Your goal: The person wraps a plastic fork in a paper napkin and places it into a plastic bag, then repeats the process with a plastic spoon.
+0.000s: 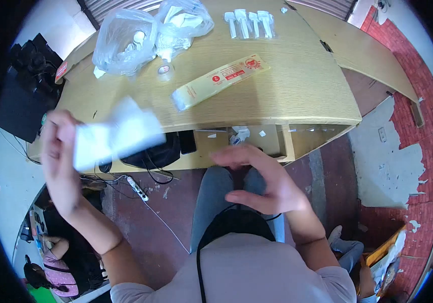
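Your left hand pinches the blurred white sheet by its left edge, left of frame centre, your right hand loosely spread and empty; judged light, limp and crease-prone, the sheet suits gentle edge holds.

Wooden desk under plastic bags, yellow packet

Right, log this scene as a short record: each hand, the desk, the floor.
Left hand: raised, holding a white sheet, blurred
Right hand: open, fingers and thumb apart, nothing seen in it
Desk: two plastic bags, tape roll, yellow packet, row of white pieces
Floor: power strip with a white cable
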Tool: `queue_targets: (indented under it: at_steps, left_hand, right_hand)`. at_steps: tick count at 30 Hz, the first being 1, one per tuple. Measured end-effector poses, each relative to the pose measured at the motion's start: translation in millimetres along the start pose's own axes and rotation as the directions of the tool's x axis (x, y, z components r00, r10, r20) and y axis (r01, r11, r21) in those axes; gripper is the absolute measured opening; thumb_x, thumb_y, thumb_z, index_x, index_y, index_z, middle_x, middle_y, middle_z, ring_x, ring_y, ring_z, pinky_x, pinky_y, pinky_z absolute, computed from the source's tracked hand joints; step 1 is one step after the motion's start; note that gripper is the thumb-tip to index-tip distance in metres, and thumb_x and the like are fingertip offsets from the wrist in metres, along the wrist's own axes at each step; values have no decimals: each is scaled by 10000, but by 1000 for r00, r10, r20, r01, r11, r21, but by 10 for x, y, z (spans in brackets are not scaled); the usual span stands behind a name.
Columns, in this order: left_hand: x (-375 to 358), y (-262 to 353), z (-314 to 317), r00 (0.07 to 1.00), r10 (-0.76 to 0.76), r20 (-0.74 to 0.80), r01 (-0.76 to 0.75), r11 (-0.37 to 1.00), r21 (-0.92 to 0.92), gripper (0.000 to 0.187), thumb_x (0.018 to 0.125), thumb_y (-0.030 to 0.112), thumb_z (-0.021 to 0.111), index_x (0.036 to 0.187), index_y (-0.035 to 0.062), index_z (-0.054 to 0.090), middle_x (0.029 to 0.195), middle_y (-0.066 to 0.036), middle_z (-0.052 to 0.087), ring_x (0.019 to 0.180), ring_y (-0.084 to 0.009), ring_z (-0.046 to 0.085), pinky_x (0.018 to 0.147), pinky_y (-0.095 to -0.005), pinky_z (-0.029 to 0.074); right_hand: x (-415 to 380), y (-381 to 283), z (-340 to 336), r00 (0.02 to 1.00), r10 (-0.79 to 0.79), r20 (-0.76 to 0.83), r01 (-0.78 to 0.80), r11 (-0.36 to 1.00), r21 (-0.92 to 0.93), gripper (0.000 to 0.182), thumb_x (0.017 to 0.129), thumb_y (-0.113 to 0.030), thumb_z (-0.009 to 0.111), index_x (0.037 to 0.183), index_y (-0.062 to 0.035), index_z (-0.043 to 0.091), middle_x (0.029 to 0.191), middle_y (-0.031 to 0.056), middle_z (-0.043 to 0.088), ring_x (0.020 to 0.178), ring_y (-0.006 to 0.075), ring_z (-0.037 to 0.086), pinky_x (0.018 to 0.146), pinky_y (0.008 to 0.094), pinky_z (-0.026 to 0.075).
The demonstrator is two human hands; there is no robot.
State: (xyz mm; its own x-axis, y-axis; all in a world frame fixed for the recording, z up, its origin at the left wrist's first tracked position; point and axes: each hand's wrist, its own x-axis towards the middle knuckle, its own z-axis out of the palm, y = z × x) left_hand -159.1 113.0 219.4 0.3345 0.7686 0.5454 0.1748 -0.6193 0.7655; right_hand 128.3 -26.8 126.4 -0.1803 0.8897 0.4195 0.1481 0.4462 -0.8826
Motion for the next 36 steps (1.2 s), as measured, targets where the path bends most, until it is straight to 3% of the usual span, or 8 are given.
queue_targets:
  at_steps: [7,11,12,15,17,21,28,36]
  left_hand:
    - [-437,-23,888,909,-328,258,413,795,-444,31,931,65,476,949,40,474,752,5,552,656,-40,489,595,-182,384]
    - [-561,-192,1198,909,-378,177,417,804,-423,33,945,72,471,956,45,485,703,46,497,600,-6,400,538,-159,315]
    - [-593,-217,1270,926,-350,139,376,847,-375,29,944,68,473,956,45,485,706,50,483,609,-3,384,548,-155,305]
    - [-662,-279,1458,950,-300,81,309,889,-336,28,932,27,478,953,44,481,745,42,450,678,-13,366,609,-152,297]
    - [-690,-254,1568,966,-256,24,252,924,-288,64,920,-5,483,964,40,470,772,38,435,700,-28,360,629,-161,305]
    - [-754,-201,1699,947,-312,79,320,885,-338,83,924,2,478,996,33,449,793,22,451,705,-32,376,619,-162,322]
    - [-756,-172,1758,952,-256,168,302,874,-380,77,949,53,447,1022,44,425,899,-33,515,785,-59,487,638,-160,385]
    - [-891,-367,1850,727,-166,667,674,363,-644,636,929,513,373,1371,73,251,1343,-182,404,1192,-245,436,913,-382,414]
  right_hand:
    - [61,157,221,995,-101,-17,102,988,115,683,752,-220,720,1287,35,380,1259,169,476,1205,268,435,1025,393,299]
    - [-420,488,99,972,211,99,-200,537,820,654,940,-476,385,1351,28,313,1337,124,427,1247,239,404,1029,391,287]
    - [-424,341,94,952,297,76,-260,653,711,788,918,-615,190,1368,24,290,1315,129,445,1221,233,420,1030,389,280]
    - [-533,230,101,952,305,-37,-126,495,860,660,957,-492,316,1357,32,315,1285,136,468,1189,213,438,1024,368,289]
    - [-564,218,57,866,458,-202,-287,784,551,499,961,-303,432,1334,20,362,1160,123,547,1057,179,525,919,322,404]
    - [-569,218,-35,830,488,-271,-270,777,569,404,879,-59,505,1276,-13,449,921,61,602,797,122,593,646,244,494]
    - [-775,323,-172,808,485,-335,-196,757,623,411,835,12,479,1246,11,480,940,73,609,825,128,579,712,244,457]
    - [-718,210,-144,790,334,-514,-105,899,424,255,827,59,446,1064,24,532,928,72,604,884,129,562,780,243,422]
